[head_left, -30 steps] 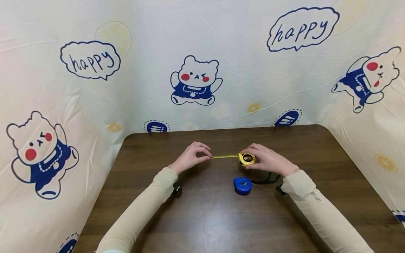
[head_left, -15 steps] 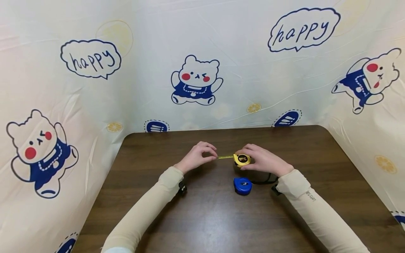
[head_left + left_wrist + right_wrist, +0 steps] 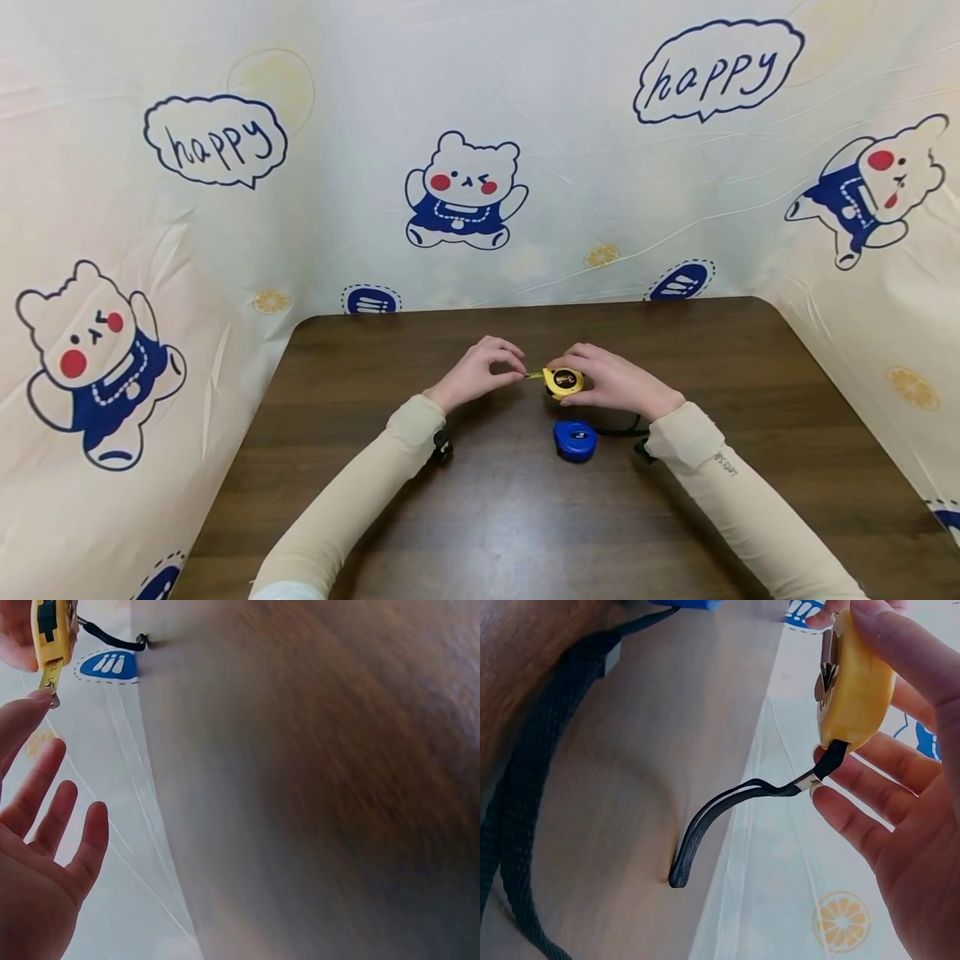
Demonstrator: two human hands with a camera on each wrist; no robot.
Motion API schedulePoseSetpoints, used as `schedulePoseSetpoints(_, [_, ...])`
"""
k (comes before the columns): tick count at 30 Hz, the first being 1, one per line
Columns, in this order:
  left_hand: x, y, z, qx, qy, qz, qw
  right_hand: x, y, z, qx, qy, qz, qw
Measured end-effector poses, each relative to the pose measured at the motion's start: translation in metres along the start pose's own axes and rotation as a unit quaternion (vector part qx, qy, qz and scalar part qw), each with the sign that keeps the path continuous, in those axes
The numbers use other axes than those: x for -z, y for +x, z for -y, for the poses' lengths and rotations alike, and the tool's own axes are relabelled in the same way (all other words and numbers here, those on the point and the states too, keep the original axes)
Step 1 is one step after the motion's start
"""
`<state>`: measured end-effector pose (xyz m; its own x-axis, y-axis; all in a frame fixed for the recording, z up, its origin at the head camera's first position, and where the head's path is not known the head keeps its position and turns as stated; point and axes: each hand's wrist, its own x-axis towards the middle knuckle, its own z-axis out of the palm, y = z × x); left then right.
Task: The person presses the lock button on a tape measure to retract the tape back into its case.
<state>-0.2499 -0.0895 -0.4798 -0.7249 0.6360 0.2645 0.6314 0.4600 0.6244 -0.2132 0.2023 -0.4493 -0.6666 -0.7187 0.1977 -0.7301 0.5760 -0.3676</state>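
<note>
My right hand point(image 3: 618, 382) grips a yellow tape measure point(image 3: 562, 382) by its case, thumb on one side and fingers on the other. A short piece of yellow blade point(image 3: 533, 376) sticks out of it to the left. The thumb and index finger of my left hand point(image 3: 480, 372) pinch the blade's end, and in the left wrist view the metal hook point(image 3: 54, 700) shows at the thumb tip. From the yellow case hangs a black wrist strap point(image 3: 720, 802). A blue tape measure point(image 3: 576, 441) lies on the table nearer to me, touched by neither hand.
The blue tape measure's black strap point(image 3: 536, 750) trails to its right on the brown wooden table point(image 3: 487, 517). A printed cloth point(image 3: 360, 208) with bears and lettering stands around the back and sides of the table.
The visible blade has become much shorter. My left hand has moved right and my right hand left with the yellow tape measure, closing the gap. The blue tape measure stays put.
</note>
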Motion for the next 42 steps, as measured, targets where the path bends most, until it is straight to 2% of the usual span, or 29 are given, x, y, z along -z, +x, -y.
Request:
schedulePoseSetpoints(12, [-0.002,0.001,-0.002,0.0,-0.005,0.007,1.0,-0.004,0.001,0.002,0.0,-0.012,0.012,0.9999])
schedulePoseSetpoints(24, [0.003,-0.009,0.007,0.028,-0.006,0.013,0.9995,0.002,-0.013,-0.012,-0.027,-0.016,-0.001,0.9995])
schedulePoseSetpoints(33, [0.011,-0.019,0.012,0.05,-0.004,0.019,0.9986,0.014,-0.032,-0.026,-0.062,-0.014,-0.011,0.9979])
schedulePoseSetpoints(42, [0.021,-0.035,0.02,0.062,0.006,0.015,0.998,0.026,-0.053,-0.058,-0.113,-0.025,-0.006,0.9933])
